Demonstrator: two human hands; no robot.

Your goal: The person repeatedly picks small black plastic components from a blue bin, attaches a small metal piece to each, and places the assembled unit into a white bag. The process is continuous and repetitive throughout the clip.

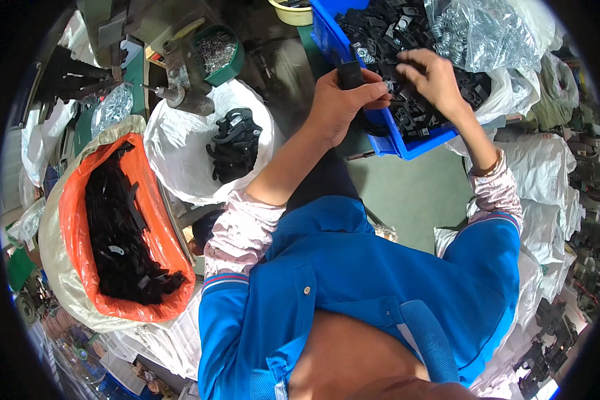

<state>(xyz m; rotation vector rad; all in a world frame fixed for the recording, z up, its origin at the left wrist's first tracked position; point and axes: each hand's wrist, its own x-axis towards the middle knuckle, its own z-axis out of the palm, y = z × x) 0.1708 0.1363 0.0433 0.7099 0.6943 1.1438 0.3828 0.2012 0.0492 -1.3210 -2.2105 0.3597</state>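
Observation:
My left hand [343, 107] is closed around a black plastic part [349, 75] at the near left edge of a blue bin [401, 148]. The part's upper end sticks out above the fist, and a curved black piece shows below the fingers. Close to its thumb tip is a small silvery spring-like piece [389, 86]. Over the bin, my right hand [437, 81] has its fingers bent and apart, with nothing visible between them. Many loose black parts [417, 110] fill the bin beneath both hands.
A clear bag of metal springs [477, 40] lies on the bin's far right. To the left stand a white-lined container [173, 157] with black assemblies, an orange-lined sack [73, 220] of black strips, and a green tub [237, 63] of small metal pieces. A metal spindle [180, 98] juts between them.

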